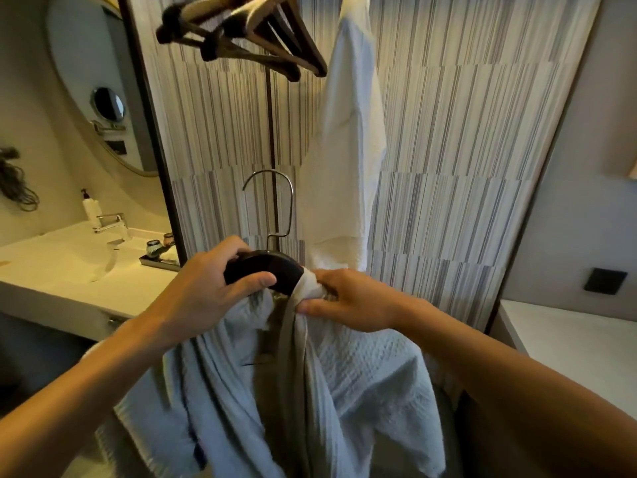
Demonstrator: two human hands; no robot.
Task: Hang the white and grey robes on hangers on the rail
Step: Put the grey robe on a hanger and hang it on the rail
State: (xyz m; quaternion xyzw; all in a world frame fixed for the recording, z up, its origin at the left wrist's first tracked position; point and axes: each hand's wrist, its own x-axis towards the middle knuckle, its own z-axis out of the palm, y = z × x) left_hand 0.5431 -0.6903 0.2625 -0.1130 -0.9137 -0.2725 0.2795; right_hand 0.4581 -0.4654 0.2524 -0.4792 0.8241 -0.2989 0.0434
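Striped wall ahead, white robe already up. We've got the grey robe half on the hanger, low in front of us. It could slide off the bare left arm. Left hand clamps the hanger; right hand pinches the collar against it.
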